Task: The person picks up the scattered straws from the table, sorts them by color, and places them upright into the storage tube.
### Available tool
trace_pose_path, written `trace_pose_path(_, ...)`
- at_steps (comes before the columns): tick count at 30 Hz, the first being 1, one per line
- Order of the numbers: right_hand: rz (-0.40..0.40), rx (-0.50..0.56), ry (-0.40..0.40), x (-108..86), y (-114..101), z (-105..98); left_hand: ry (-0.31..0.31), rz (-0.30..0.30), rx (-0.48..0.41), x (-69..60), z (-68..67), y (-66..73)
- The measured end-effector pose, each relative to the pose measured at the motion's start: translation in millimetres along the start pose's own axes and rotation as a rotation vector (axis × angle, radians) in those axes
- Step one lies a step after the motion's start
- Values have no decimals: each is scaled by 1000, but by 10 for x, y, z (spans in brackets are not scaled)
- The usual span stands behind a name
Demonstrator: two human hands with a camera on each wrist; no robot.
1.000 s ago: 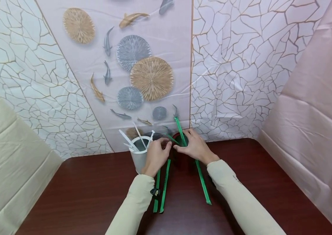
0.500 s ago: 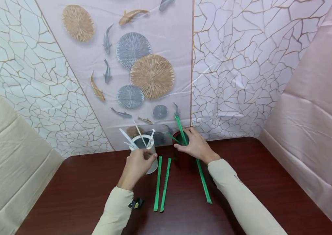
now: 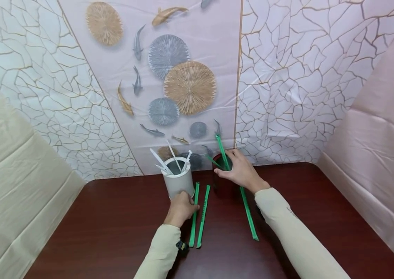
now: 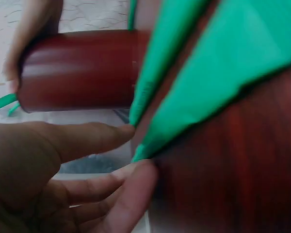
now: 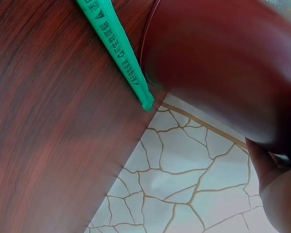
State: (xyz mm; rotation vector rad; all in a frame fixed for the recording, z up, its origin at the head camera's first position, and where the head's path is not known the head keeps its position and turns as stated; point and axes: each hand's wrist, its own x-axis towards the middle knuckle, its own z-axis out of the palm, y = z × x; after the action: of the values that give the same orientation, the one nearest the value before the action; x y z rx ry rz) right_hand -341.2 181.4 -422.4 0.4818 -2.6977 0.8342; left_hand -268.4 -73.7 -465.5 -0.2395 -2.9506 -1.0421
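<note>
Several slim green packets [image 3: 203,217], glossy cup [image 4: 82,73]

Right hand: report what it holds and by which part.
The right hand holds the dark red cup around its upper end.

Cup [image 4: 80,70]: dk. red, cyl., upright, w/ 2 grn. wrapped straws [image 3: 222,151] tilted in mouth. Loose pr. grn. straws [image 3: 203,217]: flat, near-parallel, just apart, L of cup; single grn. straw [image 3: 249,215]: printed, flat, R side.
</note>
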Motion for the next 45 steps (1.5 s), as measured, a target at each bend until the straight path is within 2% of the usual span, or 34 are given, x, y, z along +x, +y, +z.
trace_pose_path(4, 6, 5, 3, -26, 30, -36, 54, 39, 55, 7, 97, 55)
trace_pose_path(10, -6, 5, 25, -24, 35, -45, 21, -5, 81, 11, 98, 114)
trace_pose_path(12, -9, 10, 27, -17, 29, -24, 13, -21, 111, 85, 144, 2)
trace_pose_path(16, -12, 13, 18, -6, 28, 0, 24, -32, 121, 77, 84, -6)
trace_pose_path(17, -12, 13, 18, -5, 27, 3, 31, -26, 119, 71, 57, 10)
trace_pose_path(18, -12, 10, 19, -6, 31, 0, 40, -18, 106, 18, -13, 94)
trace_pose_path(23, -7, -2, 29, -20, 46, -7, 136, 98, 100, -105, -246, 351)
trace_pose_path(26, -5, 3, 29, -15, 33, 7, 191, 172, 80, -201, -430, 525)
trace_pose_path(29, -4, 15, 33, -6, 7, 11, 238, 224, 48, -307, -650, 755)
trace_pose_path(32, -7, 21, 37, -1, -14, -4, 318, 280, 10, -391, -878, 1013)
trace_pose_path(37, -20, 19, 48, 0, -14, -24, 453, 422, -79, -388, -1182, 1386)
trace_pose_path(41, -30, 34, 51, -1, 6, -9, 477, 567, -190, -269, -1252, 1601)
trace_pose_path(43, -37, 36, 54, -2, 15, 1, 481, 626, -202, -185, -1215, 1668)
trace_pose_path(45, -46, 36, 54, 0, 15, 9, 483, 659, -178, -98, -1137, 1696)
